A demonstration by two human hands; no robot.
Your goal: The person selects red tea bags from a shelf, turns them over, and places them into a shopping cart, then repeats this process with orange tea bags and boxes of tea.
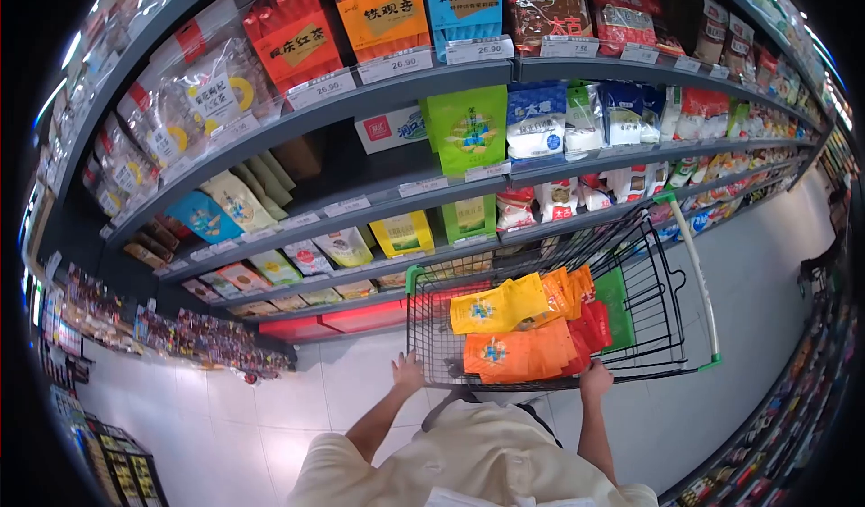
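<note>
A black wire shopping cart [662, 322] with green corner pieces stands in front of me, its pale handle bar off to the right. My right hand [596, 379] is closed on the cart's near rim. At the near left corner of the basket is my left hand [408, 374], its fingers spread and pointing toward the shelf. Inside the cart lie yellow pouches [491, 304], orange pouches [514, 352], red pouches [592, 327] and a green pouch [616, 309], some overlapping one another.
Long grey shelves [360, 182] curve along the far side, full of packets. A bright green pouch [467, 128] and a blue-and-white bag [536, 121] stand on a middle shelf. More shelving [775, 435] lines the right. Pale floor tiles [225, 408] show at the left.
</note>
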